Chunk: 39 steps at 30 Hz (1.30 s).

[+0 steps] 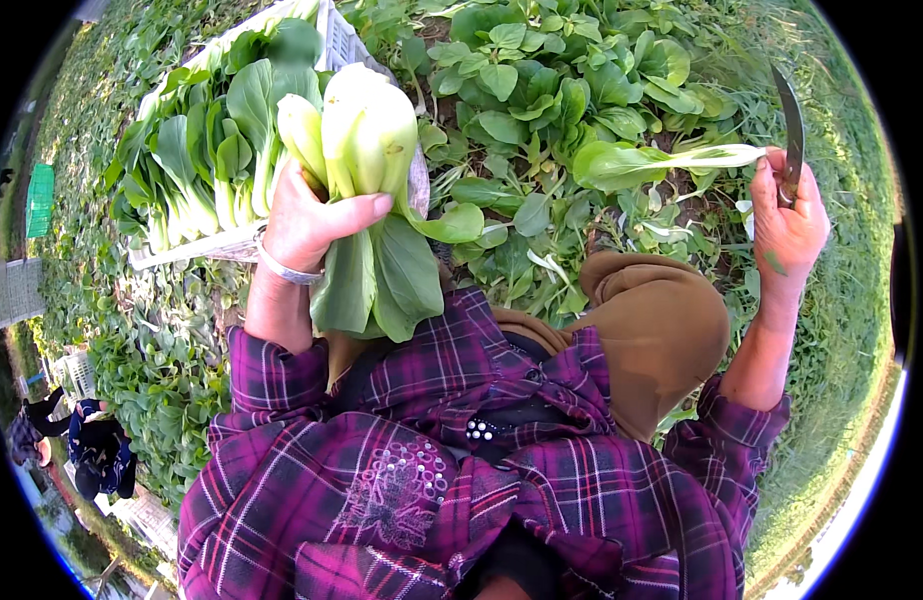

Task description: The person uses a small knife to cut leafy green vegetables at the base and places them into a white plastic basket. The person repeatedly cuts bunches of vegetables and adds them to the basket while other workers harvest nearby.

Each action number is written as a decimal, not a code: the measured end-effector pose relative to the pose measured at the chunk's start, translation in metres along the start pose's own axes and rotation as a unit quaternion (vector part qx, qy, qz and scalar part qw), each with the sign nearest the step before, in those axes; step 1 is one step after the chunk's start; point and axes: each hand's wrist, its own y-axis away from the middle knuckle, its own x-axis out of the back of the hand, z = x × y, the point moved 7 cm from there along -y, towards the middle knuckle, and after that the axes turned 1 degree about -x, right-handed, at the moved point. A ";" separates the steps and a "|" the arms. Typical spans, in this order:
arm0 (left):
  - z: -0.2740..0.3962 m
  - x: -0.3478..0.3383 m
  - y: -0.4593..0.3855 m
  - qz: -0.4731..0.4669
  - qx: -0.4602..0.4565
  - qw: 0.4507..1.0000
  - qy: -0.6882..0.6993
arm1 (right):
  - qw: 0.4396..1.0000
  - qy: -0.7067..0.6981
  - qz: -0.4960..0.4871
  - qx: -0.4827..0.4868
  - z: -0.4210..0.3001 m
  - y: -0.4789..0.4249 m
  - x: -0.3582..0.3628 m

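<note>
My left hand (311, 217) grips a head of bok choy (379, 142), its pale base up and its green leaves hanging down. Just beyond it, a white plastic crate (206, 251) is filled with upright bok choy (184, 172). Out to the right, my right hand (788, 210) holds a knife with a curved blade (791, 120) pointing away from me. The same hand pinches the stalk end of a single bok choy leaf (634, 163), which points left over the plants. The knife's handle is mostly hidden in the palm.
Leafy plants (536, 90) grow in front of me, with loose leaves and cut stalks (551, 266) on the ground. My bent knee (656, 337) is at centre right. Far left are people (98, 450), a green crate (39, 201) and pale crates (15, 292). Grass (844, 300) lies to the right.
</note>
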 end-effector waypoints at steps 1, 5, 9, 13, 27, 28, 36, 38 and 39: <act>0.006 0.005 0.004 0.003 -0.014 1.000 -0.004 | 0.997 0.080 0.018 0.001 0.014 -0.002 0.012; 0.020 -0.022 0.007 -0.070 -0.061 0.989 0.113 | 0.860 0.484 0.089 -0.138 0.113 -0.024 0.123; 0.027 -0.039 0.006 -0.100 -0.080 0.969 0.211 | 0.974 0.150 0.152 -0.077 0.056 -0.009 0.081; 0.020 -0.039 0.011 -0.099 -0.055 0.961 0.253 | 0.926 -0.348 -0.103 -0.100 -0.041 0.025 -0.067; -0.040 -0.044 0.013 0.048 -0.022 0.936 0.347 | 0.678 -0.502 -0.354 -0.403 -0.115 0.138 -0.196; -0.044 -0.044 0.012 0.019 0.003 0.945 0.327 | 0.667 -0.504 -0.355 -0.419 -0.113 0.140 -0.198; -0.060 0.008 0.029 -0.018 0.124 0.947 0.297 | 0.641 -0.483 -0.376 -0.464 -0.109 0.138 -0.203; -0.030 0.043 0.041 0.162 -0.130 0.968 -0.140 | 0.622 -0.484 -0.410 -0.458 -0.107 0.138 -0.206; -0.010 0.043 0.052 0.211 -0.232 0.856 -0.411 | 0.603 -0.490 -0.427 -0.462 -0.108 0.138 -0.208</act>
